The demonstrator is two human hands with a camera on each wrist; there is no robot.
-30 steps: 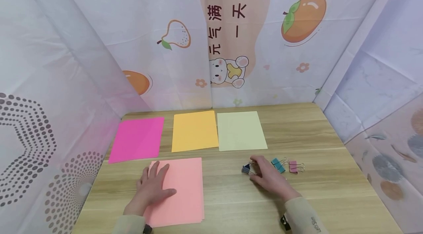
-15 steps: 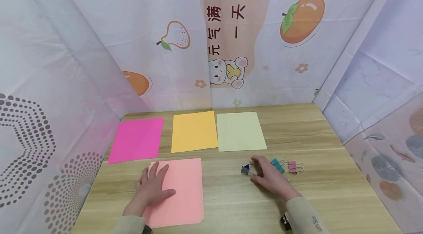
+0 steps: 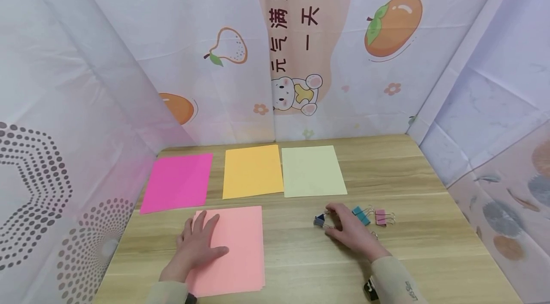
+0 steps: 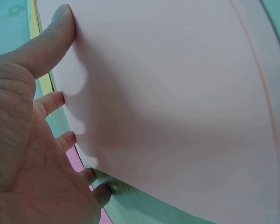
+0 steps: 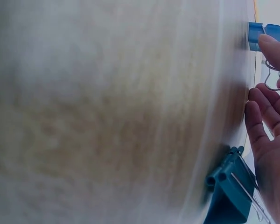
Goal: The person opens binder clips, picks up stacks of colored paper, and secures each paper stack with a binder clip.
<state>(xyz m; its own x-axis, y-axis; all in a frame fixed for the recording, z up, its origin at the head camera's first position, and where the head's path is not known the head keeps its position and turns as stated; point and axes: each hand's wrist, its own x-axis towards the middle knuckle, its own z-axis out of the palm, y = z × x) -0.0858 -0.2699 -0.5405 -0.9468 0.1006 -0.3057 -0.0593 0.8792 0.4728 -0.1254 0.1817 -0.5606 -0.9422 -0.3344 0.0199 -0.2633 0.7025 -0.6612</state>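
My left hand (image 3: pixel 195 246) rests with spread fingers on the left part of a stack of salmon-pink paper (image 3: pixel 240 246). In the left wrist view, its thumb and fingertips meet the sheet along one edge. Over on the right, my right hand (image 3: pixel 350 231) holds a dark blue binder clip (image 3: pixel 320 220) by its wire handles, low at the tabletop. The right wrist view has the thumb on a handle of that clip (image 5: pixel 255 36). Just beyond the right hand lie a teal binder clip (image 3: pixel 362 215) and a pink binder clip (image 3: pixel 381 217).
Along the back lie magenta paper (image 3: pixel 177 182), orange paper (image 3: pixel 253 171) and pale green paper (image 3: pixel 314 171). A black binder clip (image 3: pixel 370 289) sits partly behind the right sleeve (image 3: pixel 397 280). Printed curtains (image 3: pixel 172 46) enclose the wooden table (image 3: pixel 429 256) at the back and sides.
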